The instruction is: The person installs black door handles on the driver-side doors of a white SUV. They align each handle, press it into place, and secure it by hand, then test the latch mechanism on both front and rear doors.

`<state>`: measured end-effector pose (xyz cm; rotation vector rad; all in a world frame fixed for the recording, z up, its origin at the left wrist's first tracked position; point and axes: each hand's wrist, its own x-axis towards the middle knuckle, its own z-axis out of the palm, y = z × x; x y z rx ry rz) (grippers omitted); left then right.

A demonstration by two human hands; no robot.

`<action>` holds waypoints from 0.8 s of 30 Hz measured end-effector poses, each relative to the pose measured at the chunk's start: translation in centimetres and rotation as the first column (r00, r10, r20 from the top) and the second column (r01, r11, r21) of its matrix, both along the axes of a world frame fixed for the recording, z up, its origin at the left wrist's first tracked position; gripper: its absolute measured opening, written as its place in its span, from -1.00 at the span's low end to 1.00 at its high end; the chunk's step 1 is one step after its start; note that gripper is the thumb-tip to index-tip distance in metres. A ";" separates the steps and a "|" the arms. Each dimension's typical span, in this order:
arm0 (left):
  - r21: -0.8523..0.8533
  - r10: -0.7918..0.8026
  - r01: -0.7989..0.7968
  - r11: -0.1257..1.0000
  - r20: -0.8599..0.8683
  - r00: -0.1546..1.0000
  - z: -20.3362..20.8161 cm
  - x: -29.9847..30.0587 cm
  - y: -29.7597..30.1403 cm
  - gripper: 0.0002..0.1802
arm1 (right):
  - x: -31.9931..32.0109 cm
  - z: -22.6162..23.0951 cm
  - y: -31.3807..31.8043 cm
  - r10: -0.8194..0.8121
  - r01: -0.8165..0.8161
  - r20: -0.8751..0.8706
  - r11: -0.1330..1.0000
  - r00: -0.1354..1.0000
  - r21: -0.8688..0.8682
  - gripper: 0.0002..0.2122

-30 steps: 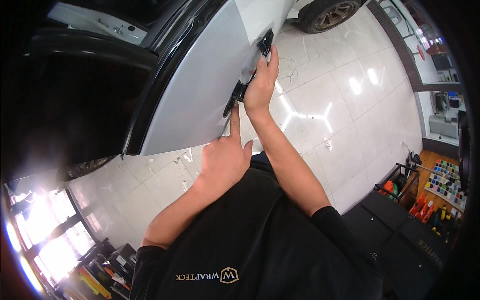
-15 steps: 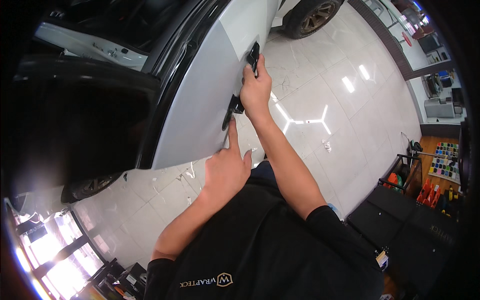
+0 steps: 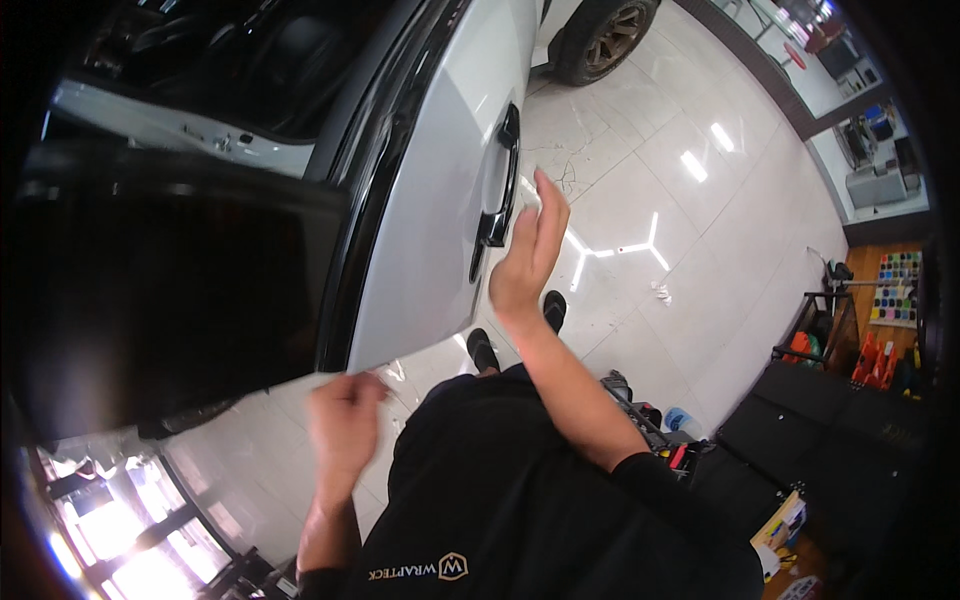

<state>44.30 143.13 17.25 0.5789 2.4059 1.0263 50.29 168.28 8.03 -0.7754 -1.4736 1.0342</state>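
Note:
A silver-white car door (image 3: pixel 430 220) stands open, with a black trim strip along its window edge. On its outer face sits a glossy black door handle (image 3: pixel 511 170), and a black piece lies at the handle's near end. My right hand (image 3: pixel 528 258) hovers just right of the handle, apart from it, its fingers stretched out and holding nothing. At the door's near edge is my left hand (image 3: pixel 345 415), fingers bent and smeared by motion. Whether it touches the edge or holds anything cannot be made out.
A car wheel (image 3: pixel 604 42) is at the top, beyond the door. Glossy light tiles (image 3: pixel 620 190) cover the floor. Black padded panels (image 3: pixel 790 410) and a colour swatch board (image 3: pixel 897 288) stand at right. A tool cart (image 3: pixel 650 425) with tools is beside my right elbow.
My right hand has let go of the handle and drawn back. My left hand has left the handle's near end and moved left to the door's near edge. The view has shifted slightly.

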 end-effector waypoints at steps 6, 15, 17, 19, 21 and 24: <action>0.893 -0.150 -0.101 0.438 0.184 0.972 -1.1 -6.3 -1.2 -0.48 | -1.1 -0.2 -2.2 -0.049 0.050 -0.081 0.999 0.996 0.014 -0.54; 0.669 -0.123 0.147 0.729 -0.083 0.989 -0.4 -5.8 -0.1 -0.46 | -5.7 -0.6 1.9 -0.142 0.144 -0.166 0.990 0.976 0.002 -0.52; 0.921 -0.350 0.027 0.389 0.120 0.929 -0.7 -5.9 0.7 -0.42 | -4.7 -0.3 1.6 -0.048 0.032 -0.089 0.984 0.995 -0.174 -0.47; 0.985 -0.467 0.023 0.171 0.061 0.882 -0.3 -4.8 1.9 -0.28 | -3.8 0.5 2.2 0.151 -0.157 -0.049 0.884 0.987 -0.440 -0.41; 0.959 -0.345 0.223 0.178 -0.151 0.926 1.9 -2.2 4.4 -0.12 | -3.4 0.5 3.9 0.221 -0.234 -0.085 0.843 0.971 -0.485 -0.27; 0.735 0.222 0.294 0.611 -0.516 0.827 2.1 -1.9 6.8 -0.10 | -3.3 1.2 6.4 0.395 -0.341 -0.011 0.777 0.918 -0.529 -0.17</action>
